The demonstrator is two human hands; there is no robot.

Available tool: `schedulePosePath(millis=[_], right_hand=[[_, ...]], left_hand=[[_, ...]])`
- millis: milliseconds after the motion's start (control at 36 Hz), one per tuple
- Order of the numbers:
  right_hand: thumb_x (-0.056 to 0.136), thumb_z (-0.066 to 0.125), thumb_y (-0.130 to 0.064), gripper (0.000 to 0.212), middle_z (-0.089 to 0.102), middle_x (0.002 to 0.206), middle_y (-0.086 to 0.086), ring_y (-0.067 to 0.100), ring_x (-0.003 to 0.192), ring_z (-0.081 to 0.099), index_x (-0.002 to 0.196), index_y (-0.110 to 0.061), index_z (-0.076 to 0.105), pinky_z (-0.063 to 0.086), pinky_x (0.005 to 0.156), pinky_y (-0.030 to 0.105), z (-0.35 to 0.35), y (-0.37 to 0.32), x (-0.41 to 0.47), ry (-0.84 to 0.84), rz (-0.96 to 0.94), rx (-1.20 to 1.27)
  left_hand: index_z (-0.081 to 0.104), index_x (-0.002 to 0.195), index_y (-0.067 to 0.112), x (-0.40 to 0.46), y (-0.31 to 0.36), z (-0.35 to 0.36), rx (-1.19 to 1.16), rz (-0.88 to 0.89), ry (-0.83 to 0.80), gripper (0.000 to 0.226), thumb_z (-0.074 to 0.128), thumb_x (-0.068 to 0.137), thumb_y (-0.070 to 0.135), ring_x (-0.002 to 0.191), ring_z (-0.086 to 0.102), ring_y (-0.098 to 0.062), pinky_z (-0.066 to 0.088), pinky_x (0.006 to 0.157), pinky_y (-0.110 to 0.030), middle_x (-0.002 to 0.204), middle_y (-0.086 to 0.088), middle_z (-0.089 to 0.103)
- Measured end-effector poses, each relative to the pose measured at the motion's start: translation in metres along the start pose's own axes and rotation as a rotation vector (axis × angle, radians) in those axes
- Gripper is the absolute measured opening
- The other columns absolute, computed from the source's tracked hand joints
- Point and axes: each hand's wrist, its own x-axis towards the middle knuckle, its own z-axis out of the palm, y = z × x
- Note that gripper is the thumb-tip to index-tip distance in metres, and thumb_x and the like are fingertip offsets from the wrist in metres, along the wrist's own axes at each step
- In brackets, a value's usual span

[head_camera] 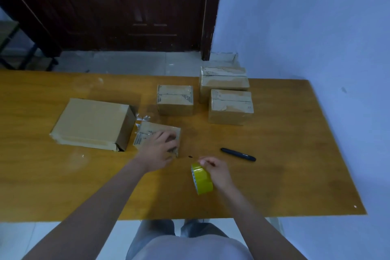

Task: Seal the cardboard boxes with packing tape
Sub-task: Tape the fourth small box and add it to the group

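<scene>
Left hand (161, 147), arm extended, pressed down with loosely spread fingers on the small cardboard box (157, 137) at mid-bench (63, 186), while the right hand (216, 170) gripped the upright yellow packing tape roll (202, 178) just beside it.

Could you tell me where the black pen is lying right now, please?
In the head view the black pen lies on the table, right of centre, just beyond the right hand holding the yellow tape roll.
</scene>
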Motion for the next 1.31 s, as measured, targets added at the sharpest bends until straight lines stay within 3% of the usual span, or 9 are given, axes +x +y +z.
schedulePosePath(millis=[222,472,639,806,917,972,1083,1222,1306], right_hand=[[0.091,0.058,-0.013,0.011,0.065,0.104,-0.004,0.014,0.101,0.058,0.089,-0.016,0.069,0.043,0.092,0.032,-0.001,0.000,-0.002,-0.006,0.016,-0.005],[0.090,0.060,-0.009,0.012,0.065,0.101,-0.002,0.014,0.099,0.058,0.085,-0.016,0.068,0.041,0.087,0.027,0.000,0.003,-0.001,0.013,-0.001,0.019],[0.091,0.059,-0.011,0.011,0.063,0.104,-0.002,0.014,0.100,0.057,0.087,-0.015,0.068,0.042,0.087,0.028,-0.002,0.005,-0.002,-0.003,-0.005,-0.003],[0.090,0.061,-0.012,0.022,0.064,0.097,-0.003,0.015,0.091,0.058,0.074,-0.027,0.065,0.044,0.087,0.033,0.001,0.006,-0.003,0.026,0.020,0.006],[0.090,0.060,-0.010,0.023,0.062,0.080,-0.003,0.015,0.079,0.054,0.073,-0.024,0.064,0.041,0.074,0.027,0.000,0.005,-0.005,0.024,0.030,0.027],[0.090,0.060,-0.009,0.022,0.063,0.081,-0.004,0.013,0.077,0.054,0.073,-0.022,0.064,0.040,0.072,0.026,0.000,0.005,-0.005,0.028,0.032,0.053],[0.090,0.061,-0.011,0.016,0.064,0.084,-0.001,0.014,0.078,0.055,0.077,-0.019,0.065,0.041,0.073,0.026,0.000,0.005,-0.006,0.028,0.044,0.067],[0.090,0.061,-0.011,0.019,0.063,0.077,-0.001,0.014,0.075,0.053,0.074,-0.021,0.066,0.039,0.068,0.024,0.002,0.004,-0.004,0.031,0.024,0.014],[0.090,0.060,-0.010,0.021,0.062,0.078,0.000,0.013,0.075,0.052,0.074,-0.022,0.065,0.039,0.063,0.020,0.002,-0.004,-0.003,0.014,0.009,-0.041]], left_hand=[[0.058,0.074,0.017,-0.002,0.019,0.013,0.119,-0.047,0.162,0.026,0.084,0.068,0.018,0.112,0.042,-0.032,0.053,0.043,-0.033,0.116,-0.010,0.054],[0.057,0.075,0.008,0.006,0.030,0.032,-0.013,-0.159,0.299,0.026,0.080,0.065,-0.001,0.095,0.043,-0.029,0.052,0.072,-0.043,0.103,-0.011,0.058],[0.064,0.081,0.011,0.018,0.049,0.036,-0.315,-0.527,0.377,0.021,0.059,0.070,-0.006,0.090,0.044,-0.029,0.031,0.075,-0.035,0.099,-0.006,0.055],[0.061,0.114,0.017,0.033,0.056,0.016,-0.205,-0.678,0.197,0.039,0.057,0.078,0.001,0.107,0.041,-0.029,0.031,0.084,-0.038,0.115,-0.004,0.052],[0.019,0.150,0.028,0.044,0.045,0.003,0.051,-0.599,-0.075,0.074,0.058,0.087,0.023,0.122,0.035,-0.026,0.035,0.101,-0.040,0.131,-0.002,0.039],[0.014,0.152,0.031,0.053,0.041,-0.003,0.116,-0.560,-0.191,0.075,0.055,0.089,0.029,0.124,0.035,-0.027,0.034,0.103,-0.040,0.131,-0.004,0.035],[0.040,0.139,0.023,0.056,0.037,-0.006,0.191,-0.493,-0.271,0.050,0.054,0.091,0.029,0.121,0.040,-0.029,0.035,0.100,-0.042,0.127,-0.008,0.035],[0.052,0.122,0.013,0.044,0.038,0.000,0.289,-0.381,-0.225,0.033,0.044,0.098,0.033,0.116,0.041,-0.033,0.038,0.095,-0.044,0.127,-0.012,0.037],[0.058,0.122,0.019,0.044,0.031,-0.001,0.103,-0.387,-0.143,0.034,0.039,0.100,0.037,0.106,0.047,-0.029,0.040,0.091,-0.042,0.115,-0.009,0.042]])
